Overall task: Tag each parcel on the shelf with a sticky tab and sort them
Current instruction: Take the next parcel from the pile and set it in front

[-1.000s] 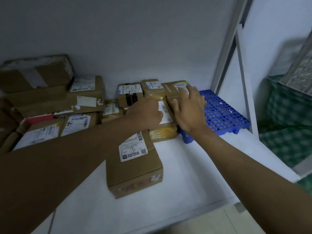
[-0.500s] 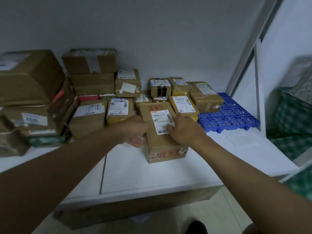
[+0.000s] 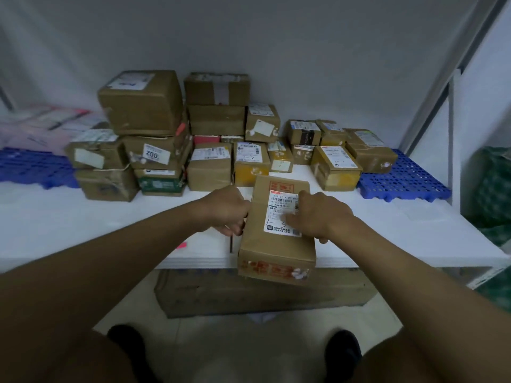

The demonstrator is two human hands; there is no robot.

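Item: brown parcel (image 3: 276, 239), white label on top, overhanging my white shelf's (image 3: 83, 230) front edge. Left hand (image 3: 225, 210) grips its left side; right hand (image 3: 322, 217) grips the right. Bare shelf flanks it; stacked parcels (image 3: 210, 150) behind.

near parcel (image 3: 276, 244): brown cardboard, matt, a smooth white paper label on top, glossy tape on its near end
far parcels (image 3: 210, 167): brown cardboard, matt, creased, with paper labels
shelf (image 3: 83, 225): white, smooth board
right pallet (image 3: 409, 178): blue perforated plastic
left bags (image 3: 41, 125): glossy pink plastic film
floor (image 3: 249, 344): pale smooth tile
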